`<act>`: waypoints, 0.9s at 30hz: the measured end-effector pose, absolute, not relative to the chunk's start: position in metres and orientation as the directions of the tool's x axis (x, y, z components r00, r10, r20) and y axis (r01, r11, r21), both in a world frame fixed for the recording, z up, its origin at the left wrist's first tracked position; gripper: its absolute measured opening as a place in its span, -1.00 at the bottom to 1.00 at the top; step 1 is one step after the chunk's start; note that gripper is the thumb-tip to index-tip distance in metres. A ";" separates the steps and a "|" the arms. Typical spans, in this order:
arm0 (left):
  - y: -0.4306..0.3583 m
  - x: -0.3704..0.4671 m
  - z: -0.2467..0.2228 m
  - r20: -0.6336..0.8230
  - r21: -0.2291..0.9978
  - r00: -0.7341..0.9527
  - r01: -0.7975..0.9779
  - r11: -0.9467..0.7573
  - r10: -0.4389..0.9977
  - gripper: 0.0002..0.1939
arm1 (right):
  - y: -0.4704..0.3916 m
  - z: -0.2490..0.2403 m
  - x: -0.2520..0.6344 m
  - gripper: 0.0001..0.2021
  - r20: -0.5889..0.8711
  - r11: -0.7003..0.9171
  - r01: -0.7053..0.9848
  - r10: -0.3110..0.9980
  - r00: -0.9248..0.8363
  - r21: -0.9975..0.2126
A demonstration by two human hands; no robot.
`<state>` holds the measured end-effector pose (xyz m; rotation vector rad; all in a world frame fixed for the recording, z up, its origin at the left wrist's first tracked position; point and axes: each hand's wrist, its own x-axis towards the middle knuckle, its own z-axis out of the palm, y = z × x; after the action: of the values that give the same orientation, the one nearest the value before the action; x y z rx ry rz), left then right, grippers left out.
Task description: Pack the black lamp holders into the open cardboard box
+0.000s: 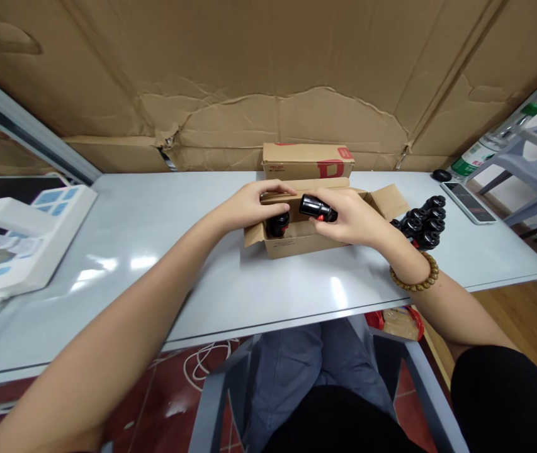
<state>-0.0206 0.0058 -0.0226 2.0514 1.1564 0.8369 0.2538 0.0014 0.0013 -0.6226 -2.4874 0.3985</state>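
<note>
An open cardboard box stands on the table, its end flaps spread left and right. Inside its left end sits a black and red cylindrical item. My left hand rests over that end, thumb and fingers apart on the box's rim, above the item inside. My right hand grips a second black cylindrical item with a red part, tilted over the box opening. Several similar black items lie in a cluster to the right of the box.
Behind the open box is a closed cardboard box with red print. A white power strip with plugs occupies the left side. At the right are a phone, a round black object and a bottle.
</note>
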 end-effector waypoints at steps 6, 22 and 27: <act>0.005 -0.020 -0.022 0.218 0.769 0.412 0.485 -0.416 0.885 -0.50 | 0.000 0.003 0.253 -0.53 0.386 0.818 0.341 0.532 -0.753 -0.462; 0.005 -0.018 -0.024 0.227 0.790 0.434 0.442 -0.425 0.872 -0.56 | 0.003 0.007 0.254 -0.57 0.340 0.800 0.302 0.517 -0.786 -0.518; 0.003 -0.016 -0.022 0.232 0.773 0.434 0.461 -0.436 0.870 -0.54 | 0.004 0.015 0.248 -0.62 0.250 0.787 0.380 0.542 -0.802 -0.485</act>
<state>-0.0158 0.0029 -0.0225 2.0628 1.1155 0.8433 0.2477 0.0042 0.0148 -0.6994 -2.5988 0.5910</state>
